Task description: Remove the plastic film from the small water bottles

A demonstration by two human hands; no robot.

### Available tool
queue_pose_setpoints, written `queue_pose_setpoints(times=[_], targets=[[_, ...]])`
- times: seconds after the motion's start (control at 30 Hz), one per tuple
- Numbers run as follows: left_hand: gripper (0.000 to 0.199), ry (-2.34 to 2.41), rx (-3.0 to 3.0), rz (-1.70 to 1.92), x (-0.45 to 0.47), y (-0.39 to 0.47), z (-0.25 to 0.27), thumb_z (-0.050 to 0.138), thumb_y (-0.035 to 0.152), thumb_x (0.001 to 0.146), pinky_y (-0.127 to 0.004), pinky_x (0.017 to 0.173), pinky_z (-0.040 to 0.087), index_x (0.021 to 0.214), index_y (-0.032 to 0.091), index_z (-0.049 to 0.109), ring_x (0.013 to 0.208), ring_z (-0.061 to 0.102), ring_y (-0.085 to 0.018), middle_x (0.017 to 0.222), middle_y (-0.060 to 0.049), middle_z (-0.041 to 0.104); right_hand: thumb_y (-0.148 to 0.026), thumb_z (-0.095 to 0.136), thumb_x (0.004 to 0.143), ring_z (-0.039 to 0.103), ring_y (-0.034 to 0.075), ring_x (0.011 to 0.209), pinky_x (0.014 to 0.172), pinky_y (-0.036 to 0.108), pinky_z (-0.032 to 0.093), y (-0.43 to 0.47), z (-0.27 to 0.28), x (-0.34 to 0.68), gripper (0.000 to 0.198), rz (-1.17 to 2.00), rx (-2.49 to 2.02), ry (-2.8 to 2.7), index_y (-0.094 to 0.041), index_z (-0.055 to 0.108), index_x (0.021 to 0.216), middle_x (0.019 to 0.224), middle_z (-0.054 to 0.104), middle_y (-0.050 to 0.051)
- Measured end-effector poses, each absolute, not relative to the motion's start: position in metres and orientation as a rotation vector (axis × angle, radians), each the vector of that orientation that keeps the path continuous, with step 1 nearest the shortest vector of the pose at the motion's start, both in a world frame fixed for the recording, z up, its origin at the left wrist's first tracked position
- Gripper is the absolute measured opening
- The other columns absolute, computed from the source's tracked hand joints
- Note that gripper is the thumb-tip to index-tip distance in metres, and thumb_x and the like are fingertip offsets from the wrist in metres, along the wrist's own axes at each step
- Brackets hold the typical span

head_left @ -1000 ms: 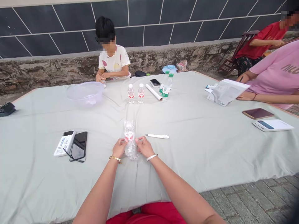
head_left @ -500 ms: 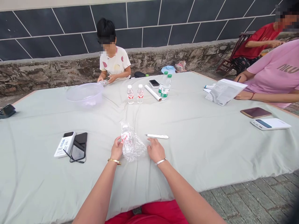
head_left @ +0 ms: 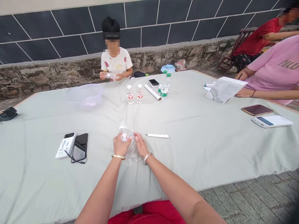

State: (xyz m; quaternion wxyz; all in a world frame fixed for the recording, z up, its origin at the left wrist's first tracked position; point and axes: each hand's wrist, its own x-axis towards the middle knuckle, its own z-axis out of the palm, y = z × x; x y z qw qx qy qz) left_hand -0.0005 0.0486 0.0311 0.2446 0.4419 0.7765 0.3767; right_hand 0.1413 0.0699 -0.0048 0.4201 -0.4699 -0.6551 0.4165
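Observation:
My left hand [head_left: 121,145] is wrapped around a small clear water bottle [head_left: 123,136] with a white cap and a red-and-white label. Loose clear plastic film [head_left: 131,155] lies around and below the bottle. At the film's right side, my right hand [head_left: 141,145] has its fingers drawn together on the crinkled plastic, with the fingertips close to the bottle. Just to the right, a white utility knife [head_left: 157,136] lies on the cloth, touched by neither hand.
On the cloth-covered table [head_left: 187,149] stand two small bottles [head_left: 135,95], green-capped bottles [head_left: 165,87] and a clear basin [head_left: 84,95]. A phone [head_left: 79,147] and power bank [head_left: 66,145] lie left. Across sits a person holding a bottle [head_left: 110,76]; another person at right holds paper [head_left: 225,89].
My right hand has moved left from beside the knife onto the plastic film. My left hand now covers more of the bottle. The person across has raised their bottle away from the basin.

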Motion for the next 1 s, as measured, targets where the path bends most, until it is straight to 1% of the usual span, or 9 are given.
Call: queue_pose_setpoints(times=[0.1,0.23,0.33,0.43,0.57,0.67,0.77,0.9,1.0], targets=[[0.068,2.162,1.236,0.957,-0.007,0.044,0.033,0.069,0.042,0.060,-0.035,0.088,0.041,0.122,0.020,0.049,0.115,0.049,-0.029,0.121,-0.015,0.054,-0.042,0.025,0.092,0.051,0.018,0.115,0.099,0.036,0.038,0.070,-0.003,0.139,0.044,1.007,-1.226,-1.758,-0.020,0.047,0.123,0.124,0.056,0.009],[0.038,2.132,0.936,1.105,-0.036,0.031,0.028,0.058,0.046,0.070,-0.031,0.069,0.046,0.098,0.021,0.057,0.079,0.060,-0.020,0.093,-0.007,0.062,-0.032,0.039,0.088,0.049,0.019,0.114,0.098,0.035,0.037,0.073,0.007,0.130,0.035,0.923,-1.316,-1.918,-0.018,0.053,0.118,0.122,0.056,0.008],[0.018,2.157,0.872,1.202,-0.048,0.028,0.024,0.052,0.039,0.073,-0.028,0.064,0.044,0.073,0.021,0.054,0.069,0.056,-0.016,0.076,-0.002,0.060,-0.024,0.051,0.081,0.052,0.018,0.107,0.094,0.032,0.038,0.076,0.023,0.118,0.027,0.860,-1.414,-2.009,-0.019,0.060,0.105,0.114,0.059,0.007],[0.014,2.120,0.836,1.263,-0.044,0.031,0.021,0.052,0.031,0.071,-0.025,0.056,0.042,0.062,0.021,0.049,0.058,0.051,-0.014,0.061,0.002,0.055,-0.032,0.052,0.081,0.053,0.020,0.103,0.089,0.032,0.037,0.077,0.042,0.103,0.022,0.789,-1.504,-2.107,-0.022,0.063,0.098,0.106,0.060,0.006],[0.013,2.005,0.689,1.384,-0.039,0.033,0.016,0.048,0.032,0.074,-0.024,0.047,0.041,0.068,0.020,0.048,0.047,0.049,-0.011,0.057,0.002,0.055,-0.061,0.053,0.073,0.055,0.025,0.103,0.081,0.034,0.040,0.081,0.054,0.088,0.068,0.898,-1.656,-2.174,-0.026,0.041,0.130,0.115,0.057,0.010],[0.012,1.973,0.560,1.480,-0.049,0.029,0.011,0.046,0.032,0.075,-0.022,0.042,0.039,0.072,0.020,0.046,0.041,0.046,-0.010,0.053,0.005,0.051,-0.065,0.058,0.064,0.055,0.028,0.107,0.079,0.034,0.041,0.085,0.054,0.086,0.096,0.995,-1.745,-2.185,-0.024,0.020,0.142,0.125,0.051,0.014],[0.011,1.963,0.443,1.544,-0.063,0.025,0.007,0.047,0.029,0.074,-0.021,0.037,0.035,0.081,0.020,0.046,0.034,0.041,-0.008,0.049,0.007,0.048,-0.056,0.054,0.072,0.055,0.027,0.107,0.078,0.033,0.042,0.090,0.056,0.092,0.089,1.046,-1.776,-2.173,-0.019,0.016,0.143,0.122,0.054,0.014],[0.037,1.922,0.398,1.628,-0.068,0.019,0.013,0.051,0.029,0.073,-0.019,0.037,0.034,0.109,0.020,0.047,0.034,0.040,-0.007,0.047,0.010,0.046,-0.048,0.039,0.083,0.056,0.027,0.105,0.079,0.034,0.042,0.091,0.062,0.101,0.065,0.914,-1.855,-2.175,-0.023,0.026,0.141,0.122,0.053,0.014],[0.049,1.827,0.551,1.744,-0.066,0.015,0.026,0.053,0.032,0.073,-0.017,0.037,0.033,0.120,0.021,0.047,0.035,0.038,-0.006,0.047,0.010,0.045,-0.060,0.049,0.074,0.053,0.030,0.108,0.079,0.036,0.042,0.091,0.064,0.104,0.081,0.832,-1.878,-2.193,-0.023,0.023,0.142,0.123,0.052,0.014]])
